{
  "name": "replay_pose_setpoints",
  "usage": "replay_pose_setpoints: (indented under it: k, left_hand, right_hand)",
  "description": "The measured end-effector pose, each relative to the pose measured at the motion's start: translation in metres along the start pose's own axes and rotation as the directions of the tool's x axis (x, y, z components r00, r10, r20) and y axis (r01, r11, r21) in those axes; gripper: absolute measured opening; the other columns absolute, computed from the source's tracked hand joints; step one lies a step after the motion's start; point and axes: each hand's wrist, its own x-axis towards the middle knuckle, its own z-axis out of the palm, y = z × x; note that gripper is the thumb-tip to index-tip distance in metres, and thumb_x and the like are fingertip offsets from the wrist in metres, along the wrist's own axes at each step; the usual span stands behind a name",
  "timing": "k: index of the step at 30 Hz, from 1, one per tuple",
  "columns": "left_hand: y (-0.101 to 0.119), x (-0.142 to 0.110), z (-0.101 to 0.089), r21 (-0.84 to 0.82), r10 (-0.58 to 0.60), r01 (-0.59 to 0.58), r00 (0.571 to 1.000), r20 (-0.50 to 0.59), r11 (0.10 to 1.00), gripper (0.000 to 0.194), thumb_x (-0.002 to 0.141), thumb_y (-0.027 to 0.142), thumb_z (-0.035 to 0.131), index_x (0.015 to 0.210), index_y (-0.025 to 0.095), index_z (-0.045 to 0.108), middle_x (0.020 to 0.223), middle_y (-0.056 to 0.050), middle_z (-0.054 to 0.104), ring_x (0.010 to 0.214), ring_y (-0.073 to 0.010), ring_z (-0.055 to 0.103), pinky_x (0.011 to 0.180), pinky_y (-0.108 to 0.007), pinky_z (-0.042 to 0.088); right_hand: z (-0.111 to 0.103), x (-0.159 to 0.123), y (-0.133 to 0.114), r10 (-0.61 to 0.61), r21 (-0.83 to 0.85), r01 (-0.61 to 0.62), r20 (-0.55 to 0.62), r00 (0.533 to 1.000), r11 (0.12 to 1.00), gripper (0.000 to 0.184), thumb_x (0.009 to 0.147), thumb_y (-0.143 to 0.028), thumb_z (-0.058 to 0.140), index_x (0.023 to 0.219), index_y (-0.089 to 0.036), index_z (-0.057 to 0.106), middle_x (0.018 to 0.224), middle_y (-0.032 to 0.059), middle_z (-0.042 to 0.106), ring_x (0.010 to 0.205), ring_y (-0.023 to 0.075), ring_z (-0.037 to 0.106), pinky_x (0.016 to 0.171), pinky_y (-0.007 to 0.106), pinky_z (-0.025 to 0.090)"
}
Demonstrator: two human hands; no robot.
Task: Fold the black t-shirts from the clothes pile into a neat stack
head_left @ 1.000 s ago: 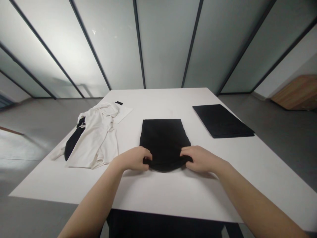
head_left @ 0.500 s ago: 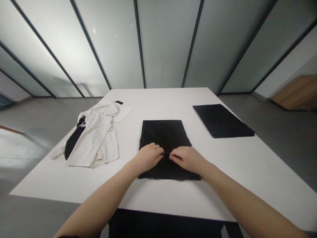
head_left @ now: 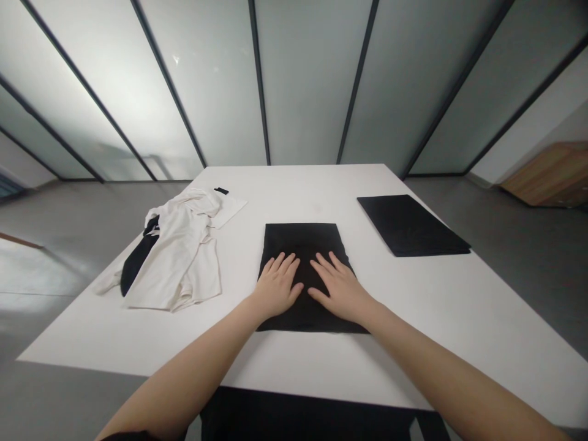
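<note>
A folded black garment (head_left: 303, 240) lies flat in the middle of the white table (head_left: 413, 306). My left hand (head_left: 278, 285) rests palm down on its near left part, fingers stretched out and apart. My right hand (head_left: 339, 288) lies beside it on the near right part, also flat with fingers spread. Neither hand holds anything; both press on the cloth.
A crumpled heap of white clothes (head_left: 181, 251) with a black piece (head_left: 135, 260) in it lies at the left of the table. Another folded black garment (head_left: 411, 223) lies at the far right. Glass wall panels stand behind the table; a wooden cabinet (head_left: 544, 174) is at far right.
My hands let go of the garment's near edge, which now lies flat, moved to its middle and spread open on the cloth.
</note>
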Motion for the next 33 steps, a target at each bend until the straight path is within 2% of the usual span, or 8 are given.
replay_pose_setpoints:
  k: [6,11,16,20,23,27,30,33]
  left_hand:
    - [-0.019,0.006,0.004,-0.02,-0.145,0.145,0.989,0.007,0.989,0.068,0.109,0.056,0.046,0.167,0.021,0.044,0.176,-0.014,0.039,0.165,-0.0381,0.029,0.133,-0.059,0.027]
    - [-0.038,0.011,0.01,-0.111,-0.25,0.242,0.966,-0.065,0.964,0.067,0.109,0.053,0.045,0.164,0.014,0.047,0.175,-0.019,0.039,0.166,-0.0375,0.028,0.132,-0.061,0.03]
    - [-0.06,0.018,0.008,-0.334,-0.353,0.28,0.918,-0.179,0.9,0.053,0.108,0.043,0.051,0.152,0.014,0.059,0.165,-0.019,0.054,0.158,-0.0314,0.046,0.132,-0.052,0.035]
    - [-0.068,0.022,-0.004,-0.495,-0.475,0.326,0.854,-0.211,0.805,0.04,0.106,0.037,0.052,0.14,0.019,0.066,0.149,-0.016,0.066,0.14,-0.0285,0.063,0.117,-0.045,0.052]
    - [-0.07,0.021,-0.012,-0.571,-0.535,0.384,0.837,-0.117,0.726,0.036,0.104,0.035,0.056,0.135,0.019,0.065,0.136,-0.015,0.073,0.113,-0.0254,0.075,0.098,-0.04,0.06]
    - [-0.07,0.017,-0.017,-0.586,-0.581,0.453,0.813,-0.037,0.672,0.035,0.102,0.035,0.058,0.133,0.019,0.059,0.109,-0.01,0.076,0.081,-0.02,0.073,0.08,-0.035,0.058]
    - [-0.069,0.015,-0.019,-0.577,-0.578,0.455,0.816,-0.036,0.678,0.034,0.1,0.033,0.059,0.132,0.021,0.056,0.092,-0.003,0.072,0.071,-0.0184,0.068,0.075,-0.033,0.054]
    - [-0.067,0.014,-0.019,-0.597,-0.571,0.445,0.82,-0.027,0.667,0.035,0.098,0.029,0.058,0.132,0.022,0.054,0.086,0.0,0.068,0.068,-0.017,0.064,0.072,-0.031,0.05]
  right_hand:
    - [-0.001,0.006,0.011,0.141,-0.028,-0.141,0.01,0.99,0.99,0.071,0.111,-0.06,0.037,0.168,-0.018,0.047,0.176,0.0143,0.039,0.167,0.0401,0.023,0.132,0.061,0.027]
    - [0.003,0.009,0.037,0.295,-0.009,-0.295,-0.019,0.955,0.955,0.072,0.111,-0.057,0.034,0.171,-0.017,0.041,0.179,0.0158,0.031,0.163,0.0482,0.03,0.128,0.07,0.03]
    - [0.001,0.014,0.063,0.287,0.184,-0.254,-0.186,0.94,0.95,0.065,0.109,-0.045,0.037,0.168,-0.017,0.045,0.165,0.019,0.054,0.155,0.0396,0.047,0.127,0.063,0.038]
    - [-0.013,0.016,0.065,0.299,0.312,-0.207,-0.284,0.911,0.927,0.055,0.107,-0.041,0.042,0.154,-0.019,0.059,0.143,0.0189,0.069,0.134,0.034,0.065,0.117,0.055,0.05]
    - [-0.024,0.013,0.06,0.358,0.349,-0.269,-0.22,0.908,0.897,0.051,0.104,-0.039,0.048,0.148,-0.019,0.063,0.132,0.0177,0.074,0.12,0.0325,0.071,0.107,0.049,0.055]
    - [-0.033,0.009,0.056,0.434,0.389,-0.373,-0.079,0.897,0.842,0.052,0.104,-0.041,0.052,0.15,-0.02,0.059,0.101,0.0093,0.077,0.085,0.0262,0.073,0.083,0.04,0.057]
    - [-0.038,0.007,0.054,0.472,0.45,-0.428,0.015,0.881,0.784,0.052,0.102,-0.042,0.054,0.151,-0.021,0.058,0.079,0.0002,0.069,0.064,0.0207,0.065,0.064,0.033,0.053]
    - [-0.044,0.006,0.049,0.523,0.549,-0.517,0.162,0.837,0.657,0.058,0.102,-0.045,0.054,0.156,-0.027,0.051,0.074,-0.004,0.064,0.047,0.0158,0.054,0.046,0.028,0.045]
